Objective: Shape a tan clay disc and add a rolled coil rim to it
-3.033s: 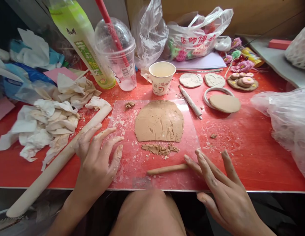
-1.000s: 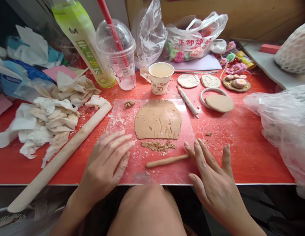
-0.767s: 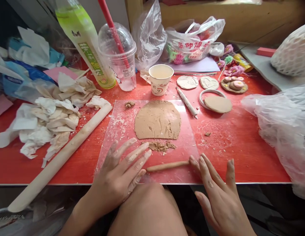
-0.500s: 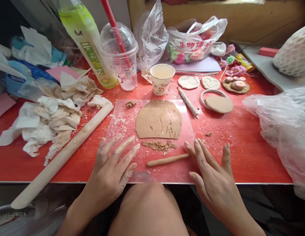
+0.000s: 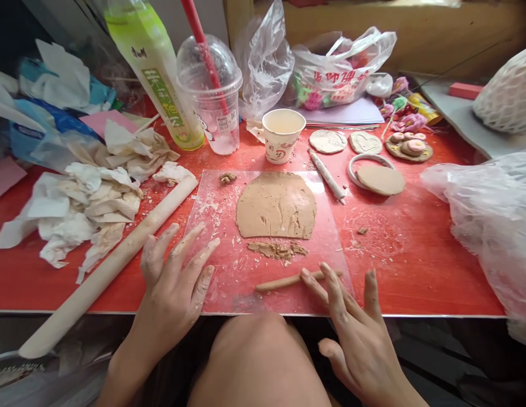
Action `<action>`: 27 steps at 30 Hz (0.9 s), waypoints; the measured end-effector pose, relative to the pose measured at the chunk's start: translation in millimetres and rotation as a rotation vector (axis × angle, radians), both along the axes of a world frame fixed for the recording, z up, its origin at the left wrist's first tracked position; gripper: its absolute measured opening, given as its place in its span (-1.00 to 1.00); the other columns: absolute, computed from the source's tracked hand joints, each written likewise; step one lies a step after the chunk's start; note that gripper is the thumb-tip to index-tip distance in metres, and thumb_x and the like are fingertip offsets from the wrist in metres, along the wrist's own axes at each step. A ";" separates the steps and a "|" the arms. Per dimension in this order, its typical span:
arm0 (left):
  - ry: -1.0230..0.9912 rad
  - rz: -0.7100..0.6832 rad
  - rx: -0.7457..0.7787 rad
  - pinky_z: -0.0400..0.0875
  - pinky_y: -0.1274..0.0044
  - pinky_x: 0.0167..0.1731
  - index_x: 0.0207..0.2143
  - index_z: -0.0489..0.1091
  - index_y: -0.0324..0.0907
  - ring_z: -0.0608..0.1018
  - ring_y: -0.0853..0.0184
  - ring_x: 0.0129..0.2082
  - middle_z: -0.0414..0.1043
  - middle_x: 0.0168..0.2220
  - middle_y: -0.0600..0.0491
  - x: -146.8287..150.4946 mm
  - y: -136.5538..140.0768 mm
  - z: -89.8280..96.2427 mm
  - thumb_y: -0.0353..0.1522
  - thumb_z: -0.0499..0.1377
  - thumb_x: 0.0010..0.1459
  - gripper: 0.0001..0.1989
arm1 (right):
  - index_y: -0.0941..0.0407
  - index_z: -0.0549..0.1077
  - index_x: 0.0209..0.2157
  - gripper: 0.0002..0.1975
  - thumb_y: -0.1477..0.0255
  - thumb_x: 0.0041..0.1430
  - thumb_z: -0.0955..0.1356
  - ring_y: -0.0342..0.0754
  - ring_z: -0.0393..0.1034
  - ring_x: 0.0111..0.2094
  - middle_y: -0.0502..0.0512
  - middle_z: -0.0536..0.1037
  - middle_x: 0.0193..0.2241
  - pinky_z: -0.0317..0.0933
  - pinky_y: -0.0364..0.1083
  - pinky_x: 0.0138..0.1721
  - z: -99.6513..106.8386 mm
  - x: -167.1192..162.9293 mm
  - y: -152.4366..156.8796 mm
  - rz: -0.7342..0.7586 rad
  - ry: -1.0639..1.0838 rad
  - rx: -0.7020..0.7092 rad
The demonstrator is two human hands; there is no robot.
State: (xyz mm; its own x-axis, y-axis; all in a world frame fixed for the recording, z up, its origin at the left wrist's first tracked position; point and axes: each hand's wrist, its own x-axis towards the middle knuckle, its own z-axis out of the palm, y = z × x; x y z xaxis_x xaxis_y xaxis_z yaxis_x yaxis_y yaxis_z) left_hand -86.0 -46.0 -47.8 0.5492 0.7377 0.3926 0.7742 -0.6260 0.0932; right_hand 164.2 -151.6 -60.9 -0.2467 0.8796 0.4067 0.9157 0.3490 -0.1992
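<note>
My right hand has its fingers spread, with fingertips resting on a thin roll of brown clay near the table's front edge. My left hand hovers by the left edge of a clear plastic sheet, fingers apart and holding nothing. Pale smears coat its fingers. On the sheet lies a flat slab of brown clay, rounded at the back, cut straight at the front and scored on its surface. Between slab and roll sits a strip of clay scraps. A small clay lump is at the sheet's back left corner.
A long wooden rolling pin lies diagonally at left, overhanging the front edge, beside crumpled tissues. Behind stand a paper cup, a lidded plastic cup and a green bottle. Clay discs and a plastic bag are at right.
My left hand has moved left, away from the clay. My right hand has shifted left and nearer to me, over the clay roll, whose right end now shows beyond the fingers.
</note>
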 end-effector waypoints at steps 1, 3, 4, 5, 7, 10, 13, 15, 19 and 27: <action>-0.002 0.005 -0.007 -0.06 -0.02 0.19 0.12 0.16 -0.11 0.08 -0.04 0.24 0.11 0.19 -0.14 -0.1 0.2 -0.4 -0.47 0.10 0.12 -0.51 | 0.36 -0.29 0.27 -0.30 0.14 0.31 -0.06 0.07 0.08 0.20 0.23 0.43 0.02 -0.46 0.24 0.25 1.7 -2.3 5.5 -0.008 -0.014 -0.017; -0.016 0.021 -0.028 -0.07 -0.02 0.20 0.12 0.17 -0.09 0.14 -0.03 0.22 0.11 0.20 -0.11 -0.7 0.7 -0.8 -0.45 0.10 0.13 -0.53 | 0.35 -0.29 0.27 -0.30 0.13 0.31 -0.07 0.09 0.12 0.19 0.24 0.40 0.05 -0.46 0.24 0.25 3.5 -3.5 11.4 -0.011 -0.020 -0.028; -0.023 0.029 -0.042 -0.07 -0.02 0.20 0.11 0.16 -0.08 0.17 -0.01 0.20 0.10 0.20 -0.10 -1.1 0.9 -0.9 -0.45 0.09 0.14 -0.53 | 0.34 -0.29 0.27 -0.31 0.13 0.31 -0.07 0.09 0.13 0.18 0.25 0.40 0.05 -0.46 0.25 0.24 3.5 -2.7 10.9 -0.003 -0.017 -0.028; -0.031 0.032 -0.053 -0.06 -0.02 0.20 0.11 0.16 -0.08 0.19 0.00 0.19 0.10 0.20 -0.10 -1.4 1.0 -0.9 -0.44 0.08 0.14 -0.54 | 0.34 -0.27 0.27 -0.32 0.14 0.31 -0.07 0.09 0.14 0.17 0.25 0.42 0.04 -0.46 0.25 0.25 3.0 -1.4 8.2 0.011 -0.007 -0.027; -0.044 0.033 -0.061 -0.04 -0.01 0.20 0.11 0.17 -0.09 0.18 -0.01 0.20 0.11 0.20 -0.09 -1.3 1.0 -0.9 -0.43 0.09 0.14 -0.55 | 0.34 -0.23 0.27 -0.33 0.16 0.32 -0.08 0.07 0.20 0.14 0.23 0.47 -0.02 -0.46 0.24 0.25 1.0 1.2 -1.2 0.038 0.049 -0.021; -0.052 0.037 -0.034 -0.04 0.03 0.21 0.10 0.19 -0.09 0.12 0.00 0.23 0.13 0.19 -0.06 -0.2 0.5 -1.7 -0.42 0.10 0.13 -0.55 | 0.32 -0.18 0.28 -0.35 0.18 0.32 -0.11 0.04 0.29 0.09 0.18 0.53 -0.10 -0.47 0.21 0.26 -0.5 -0.3 -10.5 0.015 0.144 -0.028; -0.055 0.052 0.004 -0.05 0.05 0.22 0.10 0.19 -0.06 0.09 0.01 0.24 0.13 0.19 -0.03 0.4 0.2 -3.0 -0.41 0.12 0.12 -0.53 | 0.30 -0.20 0.28 -0.37 0.18 0.33 -0.10 0.07 0.19 0.15 0.18 0.48 -0.03 -0.45 0.24 0.25 1.5 -7.6 -2.4 -0.070 0.126 -0.026; -0.059 0.059 0.015 -0.04 0.05 0.21 0.10 0.19 -0.06 0.09 0.01 0.24 0.14 0.19 -0.04 0.1 0.4 -3.8 -0.41 0.12 0.11 -0.53 | 0.29 -0.22 0.28 -0.39 0.22 0.34 -0.07 0.09 0.12 0.19 0.18 0.43 0.03 -0.44 0.27 0.24 3.1 -10.9 5.7 -0.088 0.093 -0.015; -0.075 0.052 0.062 0.03 0.07 0.19 0.05 0.23 -0.11 0.14 0.02 0.22 0.23 0.12 -0.08 -0.3 0.6 -5.4 -0.42 0.14 0.09 -0.56 | 0.28 -0.17 0.28 -0.41 0.24 0.34 -0.07 0.07 0.17 0.16 0.19 0.40 0.06 -0.47 0.26 0.24 1.1 -9.2 0.9 -0.064 0.113 -0.045; -0.089 0.118 0.108 -0.02 0.03 0.19 -0.01 0.28 -0.10 0.21 0.03 0.19 0.31 0.07 -0.08 2.6 -0.3 -5.4 -0.41 0.16 0.07 -0.61 | 0.32 -0.26 0.28 -0.38 0.26 0.34 -0.01 0.05 0.06 0.22 0.19 0.38 0.07 -0.51 0.22 0.25 -2.2 -23.4 -2.9 -0.041 0.084 -0.045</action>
State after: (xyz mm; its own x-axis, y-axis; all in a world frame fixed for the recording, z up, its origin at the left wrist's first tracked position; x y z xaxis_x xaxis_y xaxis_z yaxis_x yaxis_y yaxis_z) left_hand -83.4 -46.2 -53.2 0.4208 0.7458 0.5164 0.8344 -0.5415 0.1022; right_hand 140.8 -154.5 -63.1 -0.1768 0.9061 0.3844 0.9084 0.3006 -0.2906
